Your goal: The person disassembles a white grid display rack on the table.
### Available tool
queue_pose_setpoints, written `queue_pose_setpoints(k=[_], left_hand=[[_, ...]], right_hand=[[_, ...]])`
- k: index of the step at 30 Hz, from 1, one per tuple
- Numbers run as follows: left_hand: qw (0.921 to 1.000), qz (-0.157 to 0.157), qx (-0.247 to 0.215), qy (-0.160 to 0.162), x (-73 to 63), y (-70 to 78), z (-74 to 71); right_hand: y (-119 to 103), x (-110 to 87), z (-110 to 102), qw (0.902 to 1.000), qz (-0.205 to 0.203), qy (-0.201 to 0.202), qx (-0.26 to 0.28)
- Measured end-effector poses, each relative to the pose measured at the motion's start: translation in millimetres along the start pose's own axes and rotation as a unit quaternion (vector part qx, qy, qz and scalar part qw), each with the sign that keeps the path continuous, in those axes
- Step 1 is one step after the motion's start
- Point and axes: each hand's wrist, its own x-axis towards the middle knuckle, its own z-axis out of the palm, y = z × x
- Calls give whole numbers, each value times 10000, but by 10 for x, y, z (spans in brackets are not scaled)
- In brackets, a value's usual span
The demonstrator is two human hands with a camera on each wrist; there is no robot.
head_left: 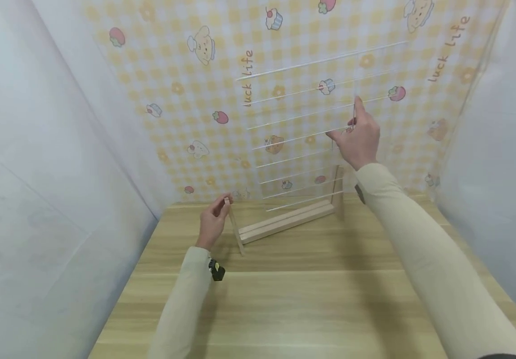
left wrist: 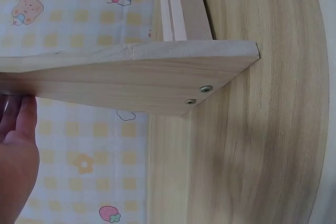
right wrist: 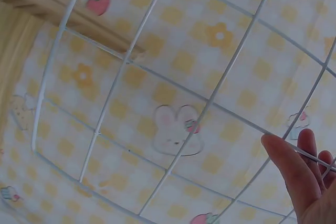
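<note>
White wire grid [right wrist: 209, 103] was up off the table [head_left: 258, 314], at the far side, above the crossbar of the wooden stand [head_left: 289, 220]; couldn't tell if its lower edge touched wood. Right hand [head_left: 361, 139] had thumb and fingers clamped on the grid's wires near its right side. Left hand [head_left: 212, 224] had fingers pinched on the top of the stand's left upright [head_left: 235, 229]. Grid looked light and fairly stiff, thin wires maybe slick and apt to swing; best held at a wire crossing near the edge. Stand looked rigid, light wood, best steadied by an upright. Table was pale wood-grain; yellow-check printed cloth [head_left: 163, 80] hung behind, plain white sheeting [head_left: 38, 149] to left and right.
</note>
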Motion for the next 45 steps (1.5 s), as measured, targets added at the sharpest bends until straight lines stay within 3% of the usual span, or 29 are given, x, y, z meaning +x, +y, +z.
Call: queue_pose_setpoints(k=[5,14,25,36,39,43,45], left_hand=[[9997,-185,-134,-93,-16,-6,-71],[9999,-89,-26,55,-25,-58,-102],[9998,-115,105,139,-24,-46,-98],[9998,-147,-121,12,-38,-36,-83],[9995,-266,-145,26,-68,8,-78],[9994,-330,-97,29,-168,221,-78],[9994,-347,-23,37,-185,234,-71]], right_hand=[[216,-158,-42,9996,169,-228,-56],[559,-355,-117,9964,561,-481,-406],[744,-548,-255,9897,869,-917,-676],[966,-642,-349,9830,1029,-1225,-900],[1016,-662,-372,9784,1070,-1439,-1029],[1094,-710,-401,9711,1113,-1723,-1218],[1139,-732,-416,9684,1098,-1822,-1304]])
